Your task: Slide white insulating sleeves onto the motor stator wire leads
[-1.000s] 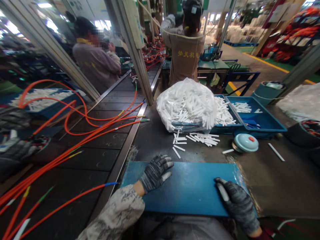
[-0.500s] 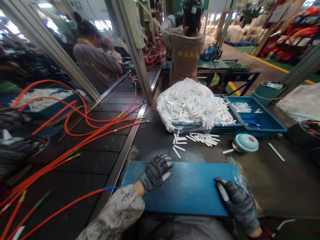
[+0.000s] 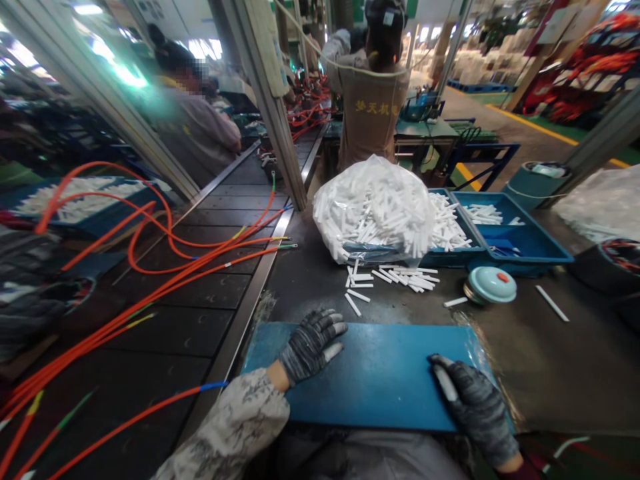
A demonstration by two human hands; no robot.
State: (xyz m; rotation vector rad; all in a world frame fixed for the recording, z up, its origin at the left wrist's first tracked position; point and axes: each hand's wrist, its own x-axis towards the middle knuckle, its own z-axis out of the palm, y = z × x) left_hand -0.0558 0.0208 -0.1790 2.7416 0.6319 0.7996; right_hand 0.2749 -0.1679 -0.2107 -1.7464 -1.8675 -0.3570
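Both hands wear grey striped gloves with pale fingertips. My left hand [image 3: 313, 347] lies flat on the left part of a blue mat [image 3: 380, 380], fingers spread, holding nothing. On the mat's right side rests my right hand [image 3: 473, 403], fingers apart and partly hidden beneath it, with nothing seen in it. Loose white tubes [image 3: 407, 279] are scattered beyond the mat, in front of a clear plastic bag [image 3: 375, 207] full of such tubes. A light blue round container [image 3: 493, 285] stands at the back right of the mat.
Orange cables [image 3: 175, 277] with coloured ends lie across the slatted conveyor [image 3: 165, 373] at left. Blue bins [image 3: 525, 250] sit beside the bag. A metal post [image 3: 273, 107] rises behind the table. Two people work farther back; another's gloved arm shows at far left.
The orange cables have shifted slightly to the left along the conveyor. At far left the other person's gloved hand has moved. My hands have stayed in place.
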